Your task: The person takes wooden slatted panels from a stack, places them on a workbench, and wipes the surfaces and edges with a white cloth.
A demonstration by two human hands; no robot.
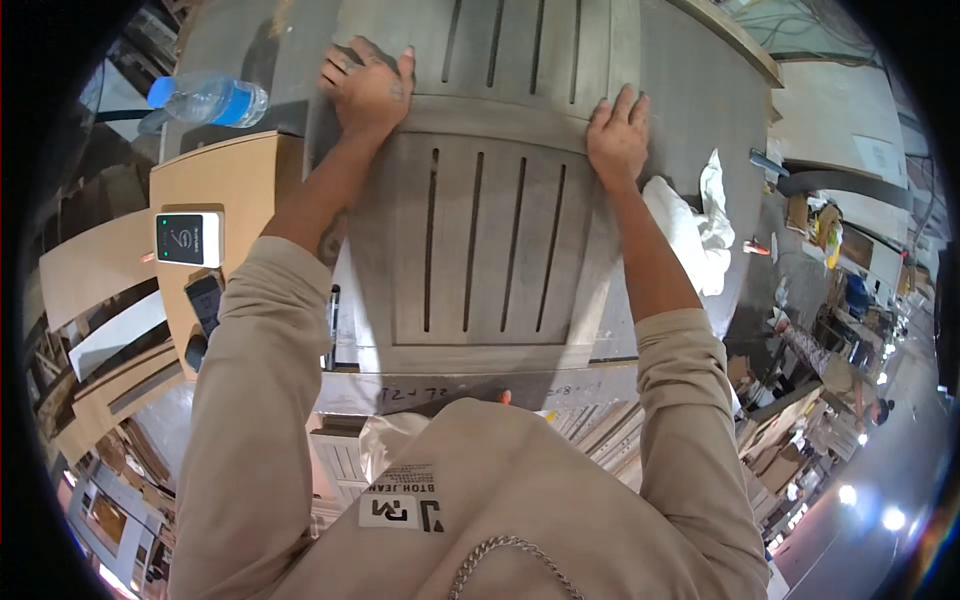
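Note:
A grey-brown wooden door panel (pixel 478 245), with vertical slots in two sections split by a crossbar, lies on the workbench in front of me. On its far left edge rests my left hand (pixel 370 90), fingers apart and thumb spread. My right hand (pixel 620 138) lies on the far right edge, its fingers stretched forward over the frame. Neither hand is wrapped round anything that I can see. Beside my right forearm is a crumpled white cloth (pixel 690 225).
At the left, a clear water bottle (pixel 222 102) with a blue cap lies on its side. A white boxy device (pixel 190 238) and a phone (pixel 205 302) sit on a tan board (pixel 232 170). Boards are stacked around, and a person (pixel 845 372) stands far right.

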